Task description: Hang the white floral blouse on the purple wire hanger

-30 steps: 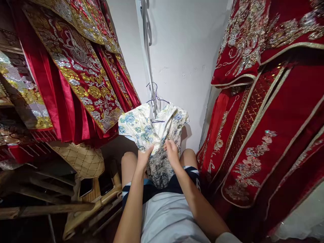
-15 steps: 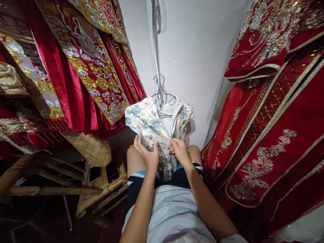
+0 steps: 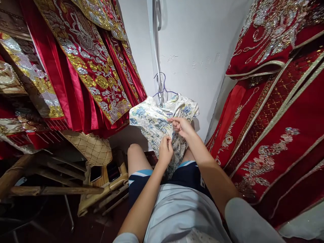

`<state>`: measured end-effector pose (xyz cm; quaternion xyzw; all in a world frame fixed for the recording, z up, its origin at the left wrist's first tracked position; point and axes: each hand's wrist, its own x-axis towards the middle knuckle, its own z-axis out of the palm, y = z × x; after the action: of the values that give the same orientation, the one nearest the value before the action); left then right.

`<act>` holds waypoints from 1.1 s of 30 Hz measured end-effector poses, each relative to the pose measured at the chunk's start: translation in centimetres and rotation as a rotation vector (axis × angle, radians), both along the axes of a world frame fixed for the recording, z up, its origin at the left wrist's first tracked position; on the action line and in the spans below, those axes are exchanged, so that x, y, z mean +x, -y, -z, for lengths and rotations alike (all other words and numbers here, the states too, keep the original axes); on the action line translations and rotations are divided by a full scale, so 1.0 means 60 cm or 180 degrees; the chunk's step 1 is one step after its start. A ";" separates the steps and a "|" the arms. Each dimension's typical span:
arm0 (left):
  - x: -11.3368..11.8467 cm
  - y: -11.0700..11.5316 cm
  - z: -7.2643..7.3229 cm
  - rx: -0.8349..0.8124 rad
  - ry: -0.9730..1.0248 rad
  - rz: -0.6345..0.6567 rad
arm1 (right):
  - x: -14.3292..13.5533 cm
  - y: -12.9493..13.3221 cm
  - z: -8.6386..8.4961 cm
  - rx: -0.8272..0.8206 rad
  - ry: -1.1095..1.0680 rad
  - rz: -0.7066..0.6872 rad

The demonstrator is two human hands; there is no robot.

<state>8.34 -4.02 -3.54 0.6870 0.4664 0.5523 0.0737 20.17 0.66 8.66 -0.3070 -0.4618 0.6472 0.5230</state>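
Observation:
A white short-sleeved garment with blue and yellow flowers (image 3: 152,116) hangs on a thin purple hanger (image 3: 164,90) in front of me. My left hand (image 3: 166,148) is closed on the cloth at the middle of its front, fingertips pinched together. Higher and to the right, my right hand (image 3: 180,126) is closed at the front opening near the neckline, its thumb and index finger pinching the fabric edge. The garment's lower part hangs down between my knees.
Red embroidered robes (image 3: 101,72) hang at the left, and more red beaded garments (image 3: 268,135) at the right. A bamboo chair (image 3: 55,190) and a low bamboo stool (image 3: 111,185) with phones on it stand at the lower left. A white wall (image 3: 189,40) is behind.
My left hand has moved right and closed on the front of the garment. My right hand has risen to near the neckline. The garment's front is drawn together and shifted slightly right.

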 end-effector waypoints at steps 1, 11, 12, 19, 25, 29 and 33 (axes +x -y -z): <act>0.000 -0.002 0.005 -0.0023 -0.0047 0.0031 | 0.002 -0.017 -0.028 -0.0013 -0.0012 -0.0001; -0.044 -0.026 0.028 -0.0050 -0.0223 0.0196 | -0.029 -0.069 -0.130 0.0258 0.0049 0.0028; -0.049 -0.033 0.008 -0.0005 -0.0187 0.0179 | -0.031 -0.062 -0.120 0.0372 0.0136 0.0048; -0.077 -0.098 -0.244 0.0749 -0.0158 0.0363 | -0.033 -0.039 -0.113 0.0917 0.0169 0.0120; -0.069 -0.129 -0.330 0.1072 -0.0917 0.0295 | -0.040 -0.072 -0.088 0.0843 0.0186 0.0426; -0.084 -0.128 -0.343 0.1133 0.0031 0.0030 | -0.058 -0.078 -0.010 0.0441 0.0252 0.0515; -0.170 -0.146 -0.333 0.0695 0.1508 -0.0367 | -0.064 -0.047 0.066 0.0284 0.0010 0.0514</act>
<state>-1.84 4.73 16.47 0.5148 0.4121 0.7480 0.0746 16.35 3.50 4.71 -0.3207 -0.4648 0.5812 0.5859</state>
